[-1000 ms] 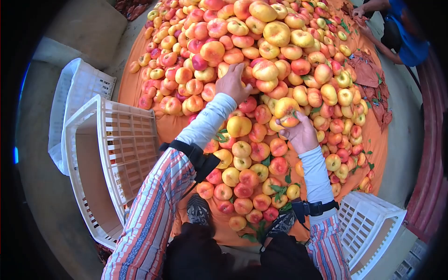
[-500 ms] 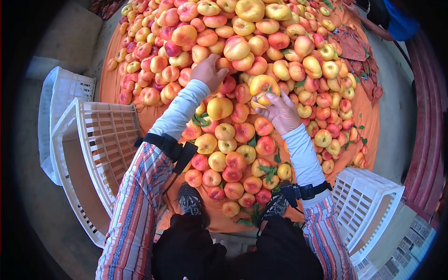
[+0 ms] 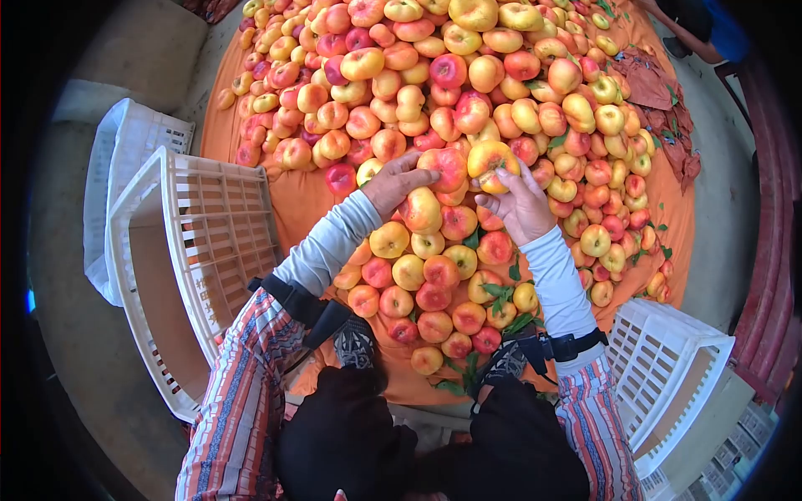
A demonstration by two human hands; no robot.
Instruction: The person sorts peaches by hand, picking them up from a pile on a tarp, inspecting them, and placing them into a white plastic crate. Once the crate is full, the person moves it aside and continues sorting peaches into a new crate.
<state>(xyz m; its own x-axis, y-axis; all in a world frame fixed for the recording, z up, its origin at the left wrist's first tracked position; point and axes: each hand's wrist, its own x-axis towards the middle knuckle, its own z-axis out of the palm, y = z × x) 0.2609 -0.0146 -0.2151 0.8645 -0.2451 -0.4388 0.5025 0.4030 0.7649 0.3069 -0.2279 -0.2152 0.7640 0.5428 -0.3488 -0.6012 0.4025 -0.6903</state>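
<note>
My left hand [image 3: 393, 184] is closed around the side of a red-pink flat peach [image 3: 447, 167], thumb toward me. Close beside it, my right hand [image 3: 521, 204] grips a yellow flat peach [image 3: 493, 164] with a reddish, brown-marked hollow turned up to me. Both fruits are held over a large heap of red and yellow flat peaches [image 3: 434, 274], which spreads over an orange cloth [image 3: 301, 204]. Green leaves [image 3: 499, 294] lie among the nearer fruit.
White plastic crates stand at my left [image 3: 221, 242] and my right [image 3: 668, 367], with another lined crate [image 3: 125, 167] farther left. My shoes [image 3: 355, 344] touch the heap's near edge. Another person's arm [image 3: 693, 42] shows at upper right, near dark red beams [image 3: 769, 250].
My left hand has come away from the heap and moved right, now with a red-pink peach beside the other one. My right hand still holds the yellow peach. The view has shifted slightly.
</note>
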